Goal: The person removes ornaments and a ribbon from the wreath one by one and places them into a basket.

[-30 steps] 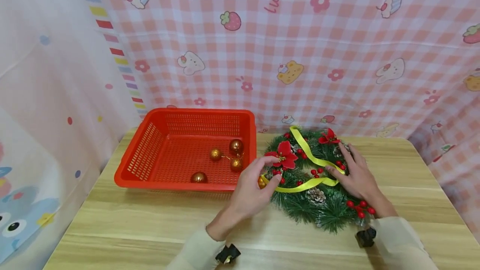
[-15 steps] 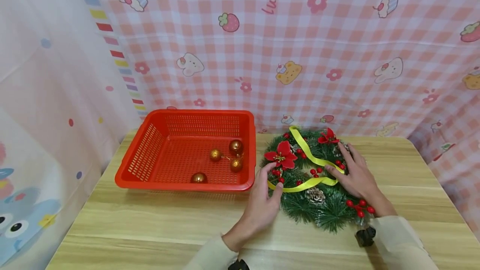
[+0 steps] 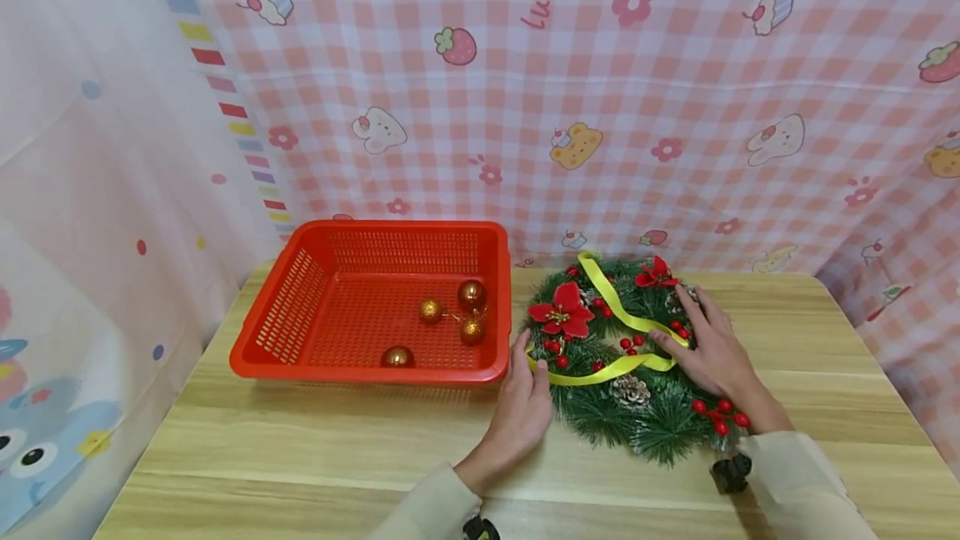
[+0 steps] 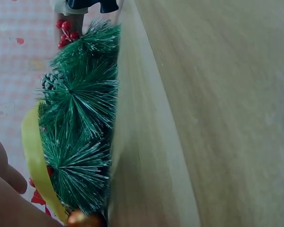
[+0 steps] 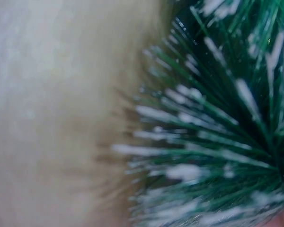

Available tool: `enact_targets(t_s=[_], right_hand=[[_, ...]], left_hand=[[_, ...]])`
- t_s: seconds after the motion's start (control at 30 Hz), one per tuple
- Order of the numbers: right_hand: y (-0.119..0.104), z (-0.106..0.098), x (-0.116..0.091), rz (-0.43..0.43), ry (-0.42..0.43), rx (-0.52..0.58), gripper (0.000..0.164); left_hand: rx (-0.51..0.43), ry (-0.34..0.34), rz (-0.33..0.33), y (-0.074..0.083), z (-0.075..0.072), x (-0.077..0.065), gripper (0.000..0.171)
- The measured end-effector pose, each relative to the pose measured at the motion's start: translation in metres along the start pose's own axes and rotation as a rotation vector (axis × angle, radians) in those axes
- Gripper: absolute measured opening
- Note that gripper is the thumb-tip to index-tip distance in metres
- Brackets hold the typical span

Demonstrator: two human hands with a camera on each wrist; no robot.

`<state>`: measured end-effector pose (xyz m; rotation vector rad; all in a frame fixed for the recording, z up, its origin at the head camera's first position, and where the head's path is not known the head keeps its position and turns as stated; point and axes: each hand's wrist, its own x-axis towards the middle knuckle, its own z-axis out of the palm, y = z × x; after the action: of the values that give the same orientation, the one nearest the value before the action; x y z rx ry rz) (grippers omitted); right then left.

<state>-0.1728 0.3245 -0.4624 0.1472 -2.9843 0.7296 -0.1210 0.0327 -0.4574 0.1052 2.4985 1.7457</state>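
A green Christmas wreath [image 3: 660, 415] lies on the table, dressed with red poinsettias [image 3: 562, 312], red berries and pinecones [image 3: 630, 391]. Across it runs a loose yellow ribbon [image 3: 611, 371]. My left hand [image 3: 522, 407] is at the wreath's left edge, its fingers fairly straight and the thumb apart. Close by that hand, a gold bauble [image 4: 83, 219] peeps in at the bottom of the left wrist view. My right hand [image 3: 712, 348] rests on the wreath's right side with extended fingers, the thumb on the ribbon. Frosted needles [image 5: 217, 137] fill much of the right wrist view.
Left of the wreath stands a red plastic basket [image 3: 375, 374] with several gold baubles [image 3: 472, 329] inside. Both sit on a wooden table [image 3: 315, 457]. A checked pink cloth [image 3: 450, 107] hangs behind, and a white patterned one [image 3: 150, 190] hangs at the left.
My left hand, which was over the wreath's left side by a gold bauble and the ribbon, has drawn back to its outer left edge. The right hand has stayed in place.
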Motion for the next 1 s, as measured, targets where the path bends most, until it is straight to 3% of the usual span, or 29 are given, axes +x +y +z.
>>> enact_targets(t_s=[0.27, 0.53, 0.8, 1.0], right_hand=[[-0.001, 0.0, 0.0, -0.008, 0.007, 0.005, 0.086], [-0.002, -0.001, 0.0, 0.001, -0.004, 0.006, 0.086], [-0.002, -0.001, -0.001, -0.002, 0.001, 0.005, 0.086], [-0.002, -0.001, -0.001, 0.004, -0.001, 0.008, 0.086]], left_hand=[[0.07, 0.091, -0.013, -0.004, 0.001, 0.002, 0.039], [0.105, 0.101, 0.014, -0.007, 0.003, -0.003, 0.055], [0.25, 0.143, 0.042, -0.012, 0.006, -0.008, 0.051], [0.286, 0.14, 0.083, -0.015, 0.004, -0.011, 0.054]])
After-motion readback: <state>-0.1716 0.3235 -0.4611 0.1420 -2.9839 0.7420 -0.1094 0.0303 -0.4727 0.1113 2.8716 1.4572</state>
